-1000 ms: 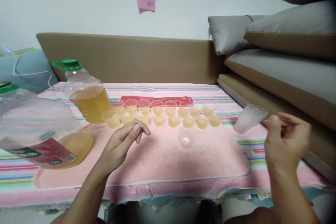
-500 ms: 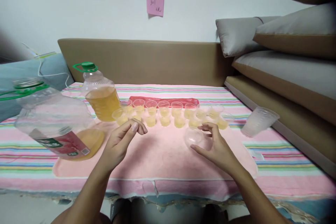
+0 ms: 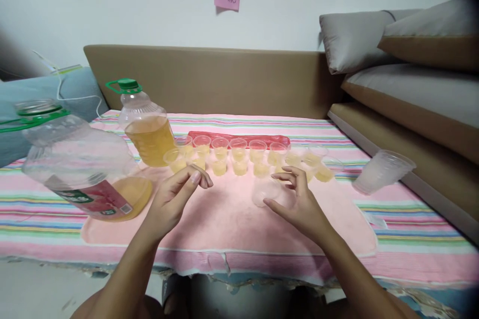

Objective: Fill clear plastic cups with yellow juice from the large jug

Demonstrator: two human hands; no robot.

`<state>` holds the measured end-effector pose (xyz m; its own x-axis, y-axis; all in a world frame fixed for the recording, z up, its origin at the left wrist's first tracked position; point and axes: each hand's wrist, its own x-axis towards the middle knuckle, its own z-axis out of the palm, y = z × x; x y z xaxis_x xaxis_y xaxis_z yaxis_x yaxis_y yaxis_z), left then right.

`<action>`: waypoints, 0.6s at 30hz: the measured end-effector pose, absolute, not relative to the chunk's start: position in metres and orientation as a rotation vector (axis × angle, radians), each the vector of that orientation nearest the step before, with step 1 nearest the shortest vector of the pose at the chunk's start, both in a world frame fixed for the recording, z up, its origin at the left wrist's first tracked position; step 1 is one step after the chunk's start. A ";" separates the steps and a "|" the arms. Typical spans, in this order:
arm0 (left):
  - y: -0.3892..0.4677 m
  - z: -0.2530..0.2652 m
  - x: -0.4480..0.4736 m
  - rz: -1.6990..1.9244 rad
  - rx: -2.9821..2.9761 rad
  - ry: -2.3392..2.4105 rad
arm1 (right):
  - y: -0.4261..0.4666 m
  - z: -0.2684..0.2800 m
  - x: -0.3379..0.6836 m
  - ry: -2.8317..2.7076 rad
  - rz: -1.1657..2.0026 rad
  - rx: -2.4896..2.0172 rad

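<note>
My right hand has its thumb and fingers curved around a clear plastic cup, which looks empty and is low over the pink mat. Loosely curled, my left hand hovers over the mat's left half, fingers together, with nothing visible in it. Beyond both hands stand two rows of clear cups holding some yellow juice. My right fingers partly hide a few of them at the right end.
An uncapped large juice jug stands at left, low in juice. Behind it is a fuller, green-capped jug. A red plastic wrapper lies behind the cups. At right, a stack of cups leans near piled cushions.
My right hand has moved a little to the left with the empty cup. My left hand keeps nearly the same pose. The whole view has tilted slightly downward.
</note>
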<state>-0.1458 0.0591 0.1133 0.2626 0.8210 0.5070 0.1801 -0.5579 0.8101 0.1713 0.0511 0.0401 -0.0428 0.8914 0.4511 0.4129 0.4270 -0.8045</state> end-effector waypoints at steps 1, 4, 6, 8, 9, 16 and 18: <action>0.059 0.113 -0.146 1.311 1.911 0.908 | 0.052 0.040 0.166 -1.653 0.601 -1.156; 0.057 0.112 -0.148 1.300 1.908 0.920 | 0.055 0.041 0.155 -1.687 0.634 -1.164; 0.057 0.112 -0.150 1.297 1.907 0.928 | 0.057 0.041 0.152 -1.719 0.644 -1.179; 0.056 0.112 -0.152 1.302 1.912 0.939 | 0.058 0.040 0.150 -1.742 0.649 -1.188; 0.055 0.112 -0.153 1.308 1.918 0.942 | 0.059 0.039 0.150 -1.749 0.647 -1.190; 0.055 0.116 -0.149 1.314 1.943 0.955 | 0.058 0.033 0.152 -1.772 0.656 -1.176; 0.053 0.120 -0.146 1.291 1.961 0.963 | 0.058 0.032 0.153 -1.776 0.674 -1.170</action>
<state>-0.1458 0.0532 0.1198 0.2657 0.8236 0.5011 0.2458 -0.5605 0.7908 0.1532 0.0581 0.0316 -0.1696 0.9122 0.3730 0.4353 0.4089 -0.8021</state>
